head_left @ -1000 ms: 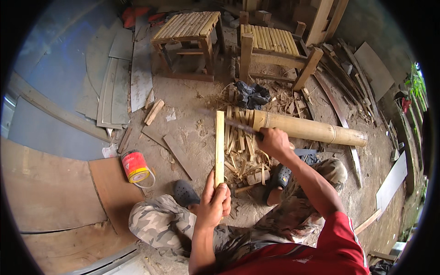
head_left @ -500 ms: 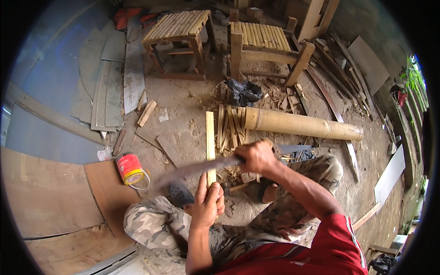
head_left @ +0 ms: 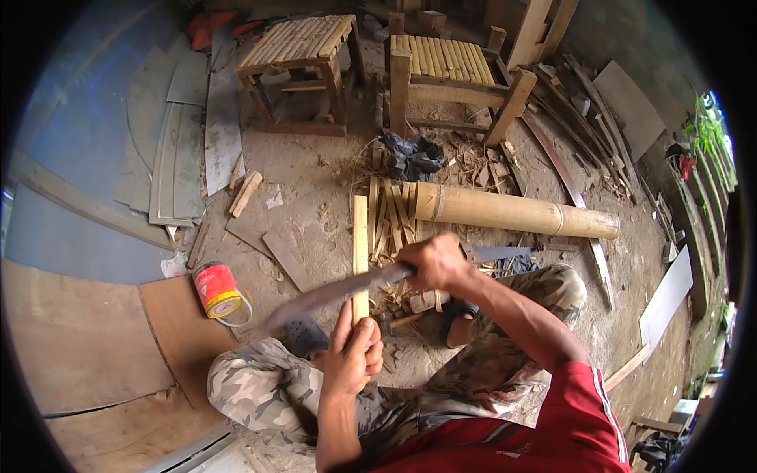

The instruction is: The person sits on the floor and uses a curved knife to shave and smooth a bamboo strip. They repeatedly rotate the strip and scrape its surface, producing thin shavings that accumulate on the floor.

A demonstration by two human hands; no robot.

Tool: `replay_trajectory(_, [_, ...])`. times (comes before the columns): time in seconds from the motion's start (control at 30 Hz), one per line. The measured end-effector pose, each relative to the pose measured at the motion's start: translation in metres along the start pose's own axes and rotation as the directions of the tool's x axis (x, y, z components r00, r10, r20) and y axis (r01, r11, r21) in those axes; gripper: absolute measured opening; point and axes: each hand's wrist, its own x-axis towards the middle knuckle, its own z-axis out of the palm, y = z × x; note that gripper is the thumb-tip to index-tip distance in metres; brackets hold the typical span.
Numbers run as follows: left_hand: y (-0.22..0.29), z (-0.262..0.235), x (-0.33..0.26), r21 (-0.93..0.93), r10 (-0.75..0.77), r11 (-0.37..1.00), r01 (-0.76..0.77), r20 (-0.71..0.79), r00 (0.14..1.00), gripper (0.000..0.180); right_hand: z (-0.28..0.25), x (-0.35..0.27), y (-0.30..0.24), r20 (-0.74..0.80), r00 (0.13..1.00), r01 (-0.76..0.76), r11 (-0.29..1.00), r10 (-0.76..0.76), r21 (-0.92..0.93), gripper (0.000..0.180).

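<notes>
My left hand [head_left: 352,352] is closed around the lower end of a pale bamboo strip [head_left: 360,244], which stands nearly upright in front of me. My right hand [head_left: 438,262] grips a machete whose handle is hidden in my fist. The long, dark machete blade [head_left: 339,298] reaches to the left and crosses the strip just above my left fingers; its far end is blurred. Whether the edge touches the strip, I cannot tell.
A thick bamboo pole [head_left: 512,211] lies beyond my right hand, with split strips [head_left: 392,217] at its left end. A saw blade [head_left: 498,253] shows behind that hand. Two bamboo-topped stools [head_left: 296,39] stand farther back. At left is a red can [head_left: 216,288].
The whole view has shifted slightly left. Both hands keep their grips, and the machete still lies across the bamboo strip with hardly any movement.
</notes>
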Motion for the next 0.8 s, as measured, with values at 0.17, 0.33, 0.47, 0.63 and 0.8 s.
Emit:
replay_trajectory(0.17, [0.007,-0.004,-0.002,-0.014,-0.033,0.999,0.033,0.015,0.999,0.06,0.003,0.005,0.003,0.122,0.969,-0.222,0.974,0.216,0.041,0.012])
replay_trajectory(0.33, [0.01,-0.007,-0.009,0.002,-0.029,1.0,0.029,0.039,0.999,0.063,-0.009,0.028,0.03,0.208,0.901,-0.385,0.923,0.381,-0.024,0.023])
replay_trajectory(0.47, [0.0,-0.009,0.0,-0.038,-0.043,0.998,0.045,0.051,0.998,0.062,-0.019,0.01,-0.012,0.24,0.957,-0.172,0.985,0.161,0.025,0.025])
replay_trajectory(0.63, [0.007,-0.009,-0.003,-0.041,-0.054,0.998,0.056,0.043,0.998,0.064,-0.007,0.019,0.039,0.044,0.947,-0.321,0.946,0.319,0.047,0.021])
replay_trajectory(0.8, [0.003,-0.006,-0.002,0.051,-0.016,0.999,0.017,-0.033,0.999,0.061,-0.003,0.019,0.013,0.155,0.977,-0.145,0.988,0.15,-0.043,0.017])
